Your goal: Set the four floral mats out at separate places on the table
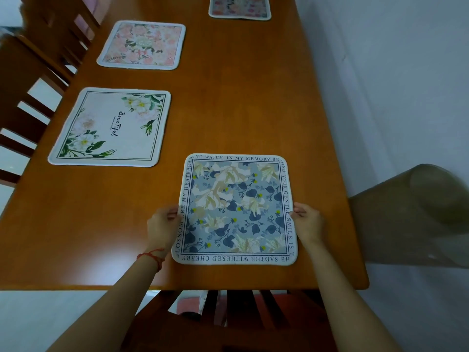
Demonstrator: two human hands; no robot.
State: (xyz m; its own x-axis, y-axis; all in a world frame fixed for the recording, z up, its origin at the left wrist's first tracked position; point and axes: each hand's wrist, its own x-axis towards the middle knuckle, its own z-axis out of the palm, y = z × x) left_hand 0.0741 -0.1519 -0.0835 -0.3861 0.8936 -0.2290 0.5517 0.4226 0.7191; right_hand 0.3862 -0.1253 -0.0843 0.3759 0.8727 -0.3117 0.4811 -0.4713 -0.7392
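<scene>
- Left hand [162,224] holds the left edge of the blue square cloth mat with white flowers and dark leaves [234,209]. Its fingers curl around that edge.
- Right hand [305,223] holds the right edge of the same blue mat, with its thumb and fingers pinching it.
- This blue mat lies flat on the orange-brown wooden table [241,97], close to the near edge and toward the right side.
- A red string bracelet [152,257] sits on the left wrist.
- The white square mat with green leaves and the word "Beautiful" [110,127] lies by the left edge of the table.
- The pink flowery square mat [142,45] lies farther along that same side.
- Another pink flowery mat [239,7] lies at the far end, partly cut off by the top of the picture.
- All four mats lie apart from each other.
- Brown wooden chairs [30,80] stand along the left side of the table.
</scene>
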